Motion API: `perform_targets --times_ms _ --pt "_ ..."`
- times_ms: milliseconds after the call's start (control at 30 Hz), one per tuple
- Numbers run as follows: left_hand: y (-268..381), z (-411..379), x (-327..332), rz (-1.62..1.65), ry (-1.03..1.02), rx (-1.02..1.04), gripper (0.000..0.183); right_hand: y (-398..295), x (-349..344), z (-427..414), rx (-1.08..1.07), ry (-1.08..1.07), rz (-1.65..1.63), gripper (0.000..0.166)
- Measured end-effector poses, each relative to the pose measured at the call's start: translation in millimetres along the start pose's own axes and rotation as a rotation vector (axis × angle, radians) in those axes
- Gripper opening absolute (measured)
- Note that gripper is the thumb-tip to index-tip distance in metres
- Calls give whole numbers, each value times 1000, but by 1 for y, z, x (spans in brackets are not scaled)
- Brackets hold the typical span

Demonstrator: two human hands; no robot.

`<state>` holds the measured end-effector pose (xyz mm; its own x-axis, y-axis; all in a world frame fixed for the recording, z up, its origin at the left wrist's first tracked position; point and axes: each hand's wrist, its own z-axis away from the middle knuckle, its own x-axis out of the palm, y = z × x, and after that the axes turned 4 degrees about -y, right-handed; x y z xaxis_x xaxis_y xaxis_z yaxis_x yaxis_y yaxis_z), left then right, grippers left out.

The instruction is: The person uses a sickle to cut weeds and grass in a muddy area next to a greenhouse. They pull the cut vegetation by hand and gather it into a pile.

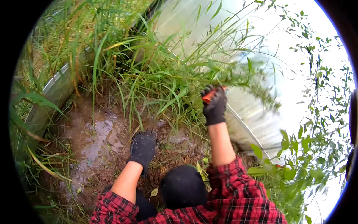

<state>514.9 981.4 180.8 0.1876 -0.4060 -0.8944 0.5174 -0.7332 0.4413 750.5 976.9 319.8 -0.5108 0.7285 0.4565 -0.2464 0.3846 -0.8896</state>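
In a black glove, my right hand (214,105) is closed around the orange-red handle (209,96) of a hand tool. Its working end is lost among blurred grass, so I cannot tell its kind. Tall green grass stems (237,79) lean over and beyond that hand. My left hand (144,146), gloved in black with specks of mud, is palm down on or just above wet brown mud (170,152). Nothing shows in its grasp. Just past its fingertips stands a thick clump of grass (156,84), whose bases are partly hidden.
Cloudy plastic sheeting (179,25) rises at the right, with a thin pale rod (246,128) along its lower part. At the left a low curved edging (57,84) bounds the mud. A puddle (96,145) lies left of my hand. Leafy stems (291,170) crowd the right side.
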Motion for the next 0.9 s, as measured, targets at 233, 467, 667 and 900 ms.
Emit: perform_targets --times_ms 233,467,667,900 --pt "-4 -2 -40 -100 412 -28 43 73 151 28 136 -458 430 24" --pt "-12 -34 -89 -417 500 233 42 100 188 20 -867 -1414 2205 20" --pt "-104 -55 -128 -772 344 464 38 70 216 10 -776 -1758 1653 37" --pt "-115 -86 -155 -950 193 -286 82 -30 107 -48 -170 -1397 883 29"
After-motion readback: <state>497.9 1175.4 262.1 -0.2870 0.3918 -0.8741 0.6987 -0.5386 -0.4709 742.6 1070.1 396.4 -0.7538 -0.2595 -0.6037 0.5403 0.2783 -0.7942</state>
